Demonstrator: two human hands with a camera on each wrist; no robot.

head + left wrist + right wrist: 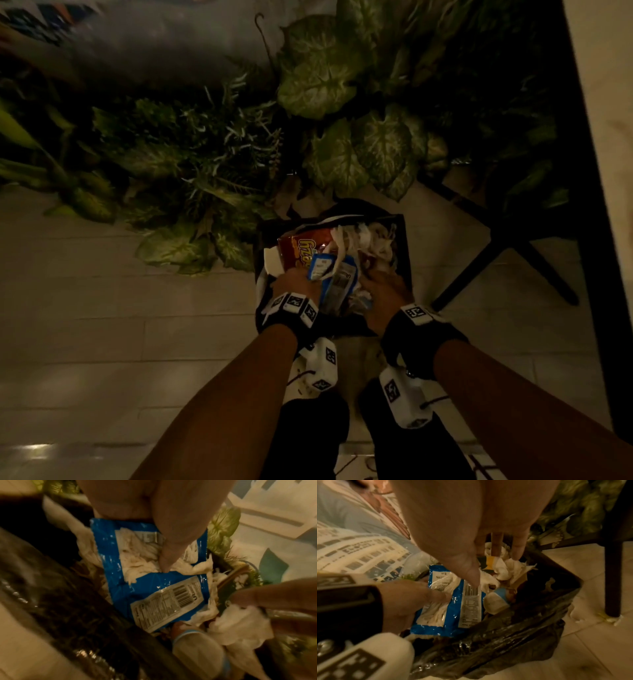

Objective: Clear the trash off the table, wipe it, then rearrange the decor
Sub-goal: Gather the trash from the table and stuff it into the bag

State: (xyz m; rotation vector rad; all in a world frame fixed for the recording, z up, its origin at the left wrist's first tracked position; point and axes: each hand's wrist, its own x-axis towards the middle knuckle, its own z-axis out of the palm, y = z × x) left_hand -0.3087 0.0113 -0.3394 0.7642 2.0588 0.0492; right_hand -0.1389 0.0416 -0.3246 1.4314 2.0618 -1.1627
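A bin lined with a black bag (406, 246) (505, 642) stands on the floor, full of trash. My left hand (294, 277) (164, 561) grips a blue snack wrapper (339, 277) (154, 585) (453, 615) over the bin, thumb on top and fingers hidden beneath. My right hand (380, 284) (496, 555) reaches into the bin with straight fingers touching crumpled white tissues (370, 240) (505, 566) (240, 626). An orange chip bag (301, 250) lies at the bin's far left. A small white and blue cup (197, 653) (494, 601) sits beside the wrapper.
Leafy plants (325, 85) crowd the floor just beyond the bin. A dark chair leg (507, 246) (612, 574) stands to the right, under a pale table edge (603, 137). Light floor tiles (102, 308) spread to the left. My dark trouser legs (315, 428) are below the bin.
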